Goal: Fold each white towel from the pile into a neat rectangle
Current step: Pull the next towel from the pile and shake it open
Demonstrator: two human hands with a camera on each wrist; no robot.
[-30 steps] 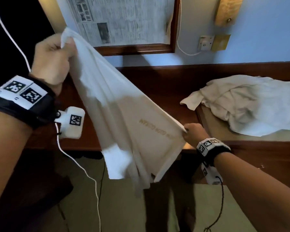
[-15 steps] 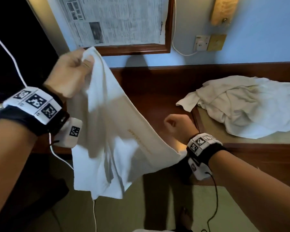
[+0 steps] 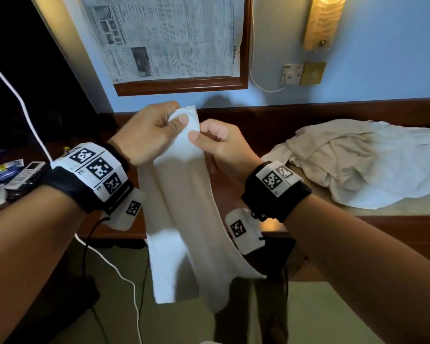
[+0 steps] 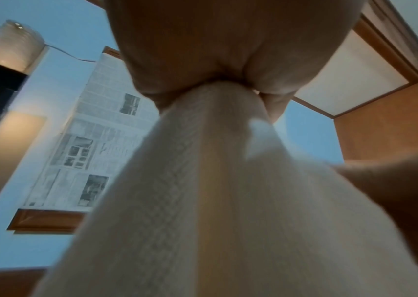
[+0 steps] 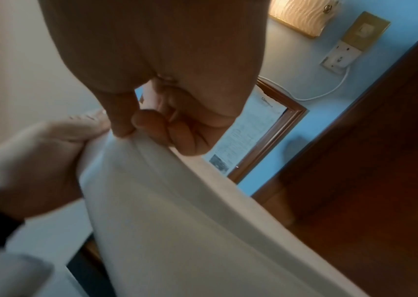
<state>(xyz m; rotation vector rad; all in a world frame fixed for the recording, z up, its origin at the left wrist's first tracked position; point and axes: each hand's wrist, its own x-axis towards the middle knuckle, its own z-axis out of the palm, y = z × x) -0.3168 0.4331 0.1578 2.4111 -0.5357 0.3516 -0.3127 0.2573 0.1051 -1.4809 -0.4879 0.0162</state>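
Left hand [image 3: 147, 134] pinches top corner of white towel [image 3: 184, 219], thumb over cloth, fingers curled. Right hand [image 3: 220, 147] just beside it, thumb and forefinger nipping same top edge. Towel hangs doubled between both forearms, in the air before the dark wood desk [image 3: 271, 125]. Pile of towels [image 3: 363, 160] lies crumpled on the desk, right, well apart. Framed newspaper [image 3: 166, 38] on wall above.

Right hand [image 3: 220, 142] now up beside left hand [image 3: 149, 135], both pinching the white towel [image 3: 184, 207] top together below the framed newspaper [image 3: 164, 38]; towel hangs doubled, no longer stretched open; left hand is lower.
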